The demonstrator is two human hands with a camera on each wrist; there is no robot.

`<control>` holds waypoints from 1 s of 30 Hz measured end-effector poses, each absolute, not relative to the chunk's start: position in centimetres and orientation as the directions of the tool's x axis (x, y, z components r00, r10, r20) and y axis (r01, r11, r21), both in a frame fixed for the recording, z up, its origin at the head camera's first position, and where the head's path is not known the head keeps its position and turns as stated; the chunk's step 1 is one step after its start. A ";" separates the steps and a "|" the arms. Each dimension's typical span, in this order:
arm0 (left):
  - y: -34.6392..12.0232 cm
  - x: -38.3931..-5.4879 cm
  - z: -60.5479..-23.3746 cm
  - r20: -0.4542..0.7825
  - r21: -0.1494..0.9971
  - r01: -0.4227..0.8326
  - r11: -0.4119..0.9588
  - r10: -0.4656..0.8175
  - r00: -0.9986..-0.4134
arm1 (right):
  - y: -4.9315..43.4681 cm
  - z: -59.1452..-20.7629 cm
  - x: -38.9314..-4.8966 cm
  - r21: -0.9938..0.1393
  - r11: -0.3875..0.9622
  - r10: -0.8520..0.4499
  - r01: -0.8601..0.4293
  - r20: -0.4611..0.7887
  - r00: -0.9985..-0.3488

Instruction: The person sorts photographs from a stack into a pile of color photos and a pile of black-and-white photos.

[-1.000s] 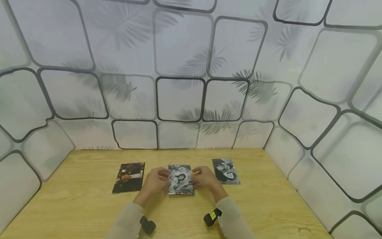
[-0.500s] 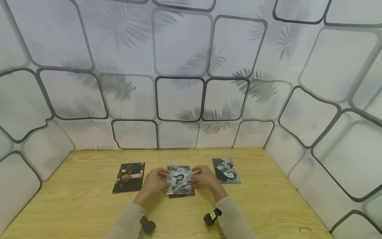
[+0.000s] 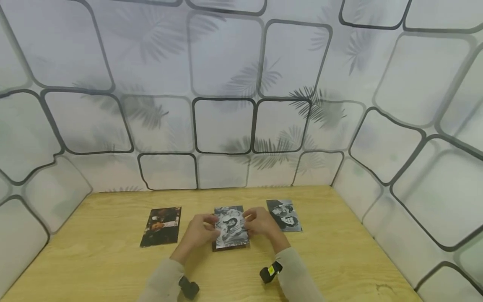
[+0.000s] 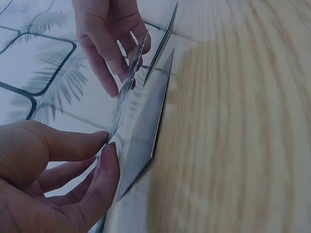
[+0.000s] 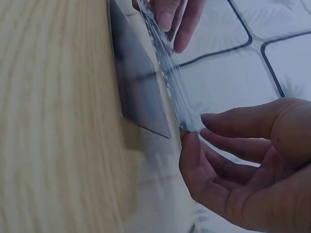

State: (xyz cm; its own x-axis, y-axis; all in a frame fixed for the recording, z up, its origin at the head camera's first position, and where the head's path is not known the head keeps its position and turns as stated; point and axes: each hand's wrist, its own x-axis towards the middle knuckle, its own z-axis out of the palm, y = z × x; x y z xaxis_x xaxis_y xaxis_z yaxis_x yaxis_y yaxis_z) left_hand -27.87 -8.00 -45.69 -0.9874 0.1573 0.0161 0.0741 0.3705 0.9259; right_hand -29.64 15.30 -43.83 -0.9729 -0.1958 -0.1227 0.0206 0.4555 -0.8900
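A black-and-white photo print (image 3: 231,228) is held a little above the table between two hands. My left hand (image 3: 200,230) pinches its left edge between thumb and fingers. At the opposite edge, my right hand (image 3: 263,222) pinches it, with the thumb and index finger meeting at the print's border in the right wrist view. Below the held print, apart from it, lies another dark-looking print (image 4: 148,121), mostly covered in the head view. A colour photo print (image 3: 161,226) lies left of the left hand. Just beyond the right hand rests a second black-and-white print (image 3: 284,215).
The prints lie on a light wood-grain table (image 3: 105,268). A patterned cloth wall (image 3: 224,126) with dark rounded outlines and leaf shapes stands along the back and both sides. Small black cameras (image 3: 189,287) are strapped at the wrists.
The top print has been lifted off the one beneath, whose lower edge now shows. Both hands have shifted slightly with it. The side prints have stayed in place; the head view has turned slightly.
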 end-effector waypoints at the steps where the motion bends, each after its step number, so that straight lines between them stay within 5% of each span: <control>1: -7.7 -27.9 -45.7 0.015 0.929 0.074 0.364 0.163 -0.987 | 15.6 -43.7 -29.7 -0.887 0.462 -0.197 0.020 -0.125 -0.972; 17: -2.5 -30.3 -43.7 0.137 0.898 0.213 0.385 0.216 -0.967 | 21.6 -41.8 -30.6 -0.874 0.485 -0.203 -0.033 -0.076 -0.976; 30: 1.6 -31.1 -43.2 0.090 0.936 0.187 0.300 0.310 -0.946 | 25.8 -41.9 -30.3 -0.897 0.440 -0.127 0.044 -0.111 -0.986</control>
State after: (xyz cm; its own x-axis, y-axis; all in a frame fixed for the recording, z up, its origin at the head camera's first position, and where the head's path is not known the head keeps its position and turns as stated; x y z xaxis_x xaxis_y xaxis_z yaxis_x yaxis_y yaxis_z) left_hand -31.13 1.57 -43.24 -0.9465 0.3100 0.0900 0.1870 0.2996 0.9356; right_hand -30.32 25.78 -41.89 -0.9856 -0.1274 -0.1108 0.0439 0.4401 -0.8969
